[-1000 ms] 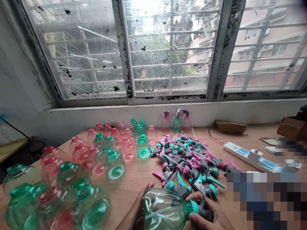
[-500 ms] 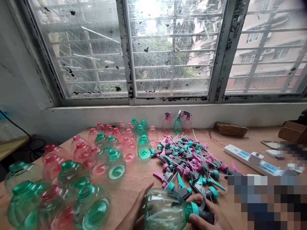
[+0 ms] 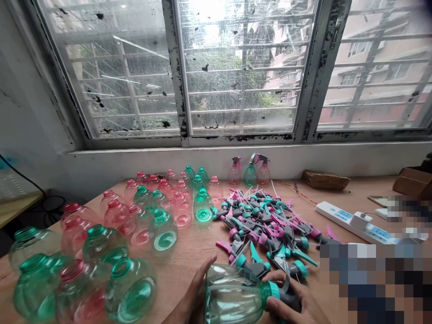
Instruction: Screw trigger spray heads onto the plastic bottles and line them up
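Observation:
Low in the view, a clear green spray bottle (image 3: 232, 294) lies on its side between my hands, its base to the left. My left hand (image 3: 194, 297) is wrapped round the base end, its fingers partly hidden behind the bottle. At the neck, a teal collar (image 3: 272, 292) joins the bottle to a dark grey trigger spray head (image 3: 289, 294). My right hand (image 3: 305, 301) grips that spray head, with thumb and fingers at the collar. Just beyond my hands spreads a heap of loose spray heads (image 3: 266, 225) in grey, teal and pink.
Several open green and pink bottles (image 3: 164, 231) stand across the left of the table (image 3: 189, 265). Three bottles with spray heads (image 3: 249, 173) stand by the wall. A white power strip (image 3: 351, 220), a brown packet (image 3: 326, 180) and a cardboard box (image 3: 413, 182) are on the right.
The bottle and both hands keep nearly the same place. The right fingers have shifted only slightly at the collar, and the whole view has moved a little.

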Action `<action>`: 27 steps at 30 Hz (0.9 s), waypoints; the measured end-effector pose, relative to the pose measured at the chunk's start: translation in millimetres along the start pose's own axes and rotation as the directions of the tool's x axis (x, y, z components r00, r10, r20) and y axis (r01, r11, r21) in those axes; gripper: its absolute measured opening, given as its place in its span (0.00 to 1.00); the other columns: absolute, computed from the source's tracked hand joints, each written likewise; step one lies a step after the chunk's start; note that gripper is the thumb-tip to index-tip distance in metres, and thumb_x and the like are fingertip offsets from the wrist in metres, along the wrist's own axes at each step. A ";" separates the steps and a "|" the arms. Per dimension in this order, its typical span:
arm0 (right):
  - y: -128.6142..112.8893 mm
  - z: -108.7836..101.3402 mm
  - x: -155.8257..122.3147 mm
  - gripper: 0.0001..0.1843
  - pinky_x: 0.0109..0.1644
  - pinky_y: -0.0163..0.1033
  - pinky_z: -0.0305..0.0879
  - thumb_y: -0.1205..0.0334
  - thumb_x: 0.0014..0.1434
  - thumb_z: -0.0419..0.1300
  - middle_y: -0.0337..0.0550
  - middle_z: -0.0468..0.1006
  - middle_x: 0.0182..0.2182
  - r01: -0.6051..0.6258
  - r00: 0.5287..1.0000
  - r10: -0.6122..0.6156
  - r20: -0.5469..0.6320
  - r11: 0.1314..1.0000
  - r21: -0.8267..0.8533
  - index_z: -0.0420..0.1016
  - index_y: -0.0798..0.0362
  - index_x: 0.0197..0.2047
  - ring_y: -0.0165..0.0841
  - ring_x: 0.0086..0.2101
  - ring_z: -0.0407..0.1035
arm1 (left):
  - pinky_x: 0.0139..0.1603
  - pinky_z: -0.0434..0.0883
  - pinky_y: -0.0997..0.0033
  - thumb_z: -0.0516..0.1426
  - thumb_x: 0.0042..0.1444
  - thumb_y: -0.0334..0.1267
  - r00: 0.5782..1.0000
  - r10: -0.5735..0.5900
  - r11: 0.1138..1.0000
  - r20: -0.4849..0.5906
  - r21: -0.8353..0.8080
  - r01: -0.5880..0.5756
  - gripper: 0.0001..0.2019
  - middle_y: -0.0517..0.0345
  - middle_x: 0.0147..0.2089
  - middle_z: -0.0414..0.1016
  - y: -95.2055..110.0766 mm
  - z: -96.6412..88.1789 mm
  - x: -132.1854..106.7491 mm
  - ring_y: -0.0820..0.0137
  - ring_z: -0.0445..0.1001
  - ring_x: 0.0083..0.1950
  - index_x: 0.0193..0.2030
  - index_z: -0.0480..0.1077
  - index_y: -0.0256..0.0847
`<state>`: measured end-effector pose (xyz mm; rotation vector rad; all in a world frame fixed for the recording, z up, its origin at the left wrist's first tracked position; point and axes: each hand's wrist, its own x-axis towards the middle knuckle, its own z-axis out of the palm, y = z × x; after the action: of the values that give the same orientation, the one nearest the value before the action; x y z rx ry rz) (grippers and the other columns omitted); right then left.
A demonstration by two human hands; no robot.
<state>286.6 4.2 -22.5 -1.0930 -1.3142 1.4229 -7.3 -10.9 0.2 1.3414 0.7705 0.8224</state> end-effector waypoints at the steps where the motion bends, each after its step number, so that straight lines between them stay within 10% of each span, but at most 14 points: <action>1: -0.7 -1.6 0.0 0.35 0.30 0.36 0.57 0.30 0.46 0.72 0.34 0.74 0.23 -0.007 1.000 0.008 0.023 1.000 -0.017 0.76 0.52 0.43 0.32 0.24 0.66 | 0.80 0.51 0.48 0.65 0.58 0.53 1.000 0.023 1.000 -0.011 0.008 -0.023 0.46 0.57 0.82 0.51 -2.9 -0.1 -0.4 0.49 0.54 0.81 0.77 0.43 0.63; 5: -1.5 -7.9 0.4 0.32 0.30 0.36 0.57 0.32 0.50 0.71 0.34 0.72 0.26 0.023 0.996 -0.013 0.090 0.994 -0.102 0.75 0.50 0.44 0.31 0.25 0.63 | 0.80 0.52 0.50 0.63 0.62 0.48 0.996 0.074 0.997 -0.056 -0.013 -0.075 0.44 0.60 0.85 0.38 -12.4 -1.1 -3.3 0.54 0.49 0.82 0.77 0.42 0.64; 18: 0.6 -6.3 1.7 0.29 0.34 0.39 0.65 0.36 0.48 0.73 0.39 0.79 0.33 0.104 0.994 -0.101 0.045 0.992 -0.073 0.78 0.50 0.42 0.36 0.30 0.71 | 0.77 0.61 0.44 0.47 0.65 0.63 0.998 -0.061 0.983 0.020 -0.170 0.063 0.36 0.56 0.77 0.64 12.7 1.2 5.6 0.52 0.61 0.78 0.77 0.47 0.60; 27: 4.7 -8.3 2.7 0.30 0.31 0.38 0.65 0.35 0.50 0.72 0.37 0.78 0.27 0.051 0.997 -0.045 0.070 0.995 -0.084 0.78 0.50 0.45 0.35 0.27 0.71 | 0.80 0.53 0.48 0.56 0.65 0.54 0.997 0.072 0.996 0.002 0.053 -0.072 0.35 0.69 0.83 0.46 -4.0 -11.0 -1.1 0.53 0.52 0.81 0.75 0.46 0.70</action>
<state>293.8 8.5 -27.7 -1.0698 -1.4520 1.3904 -17.0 -6.5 -4.6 1.4231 0.7525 0.8640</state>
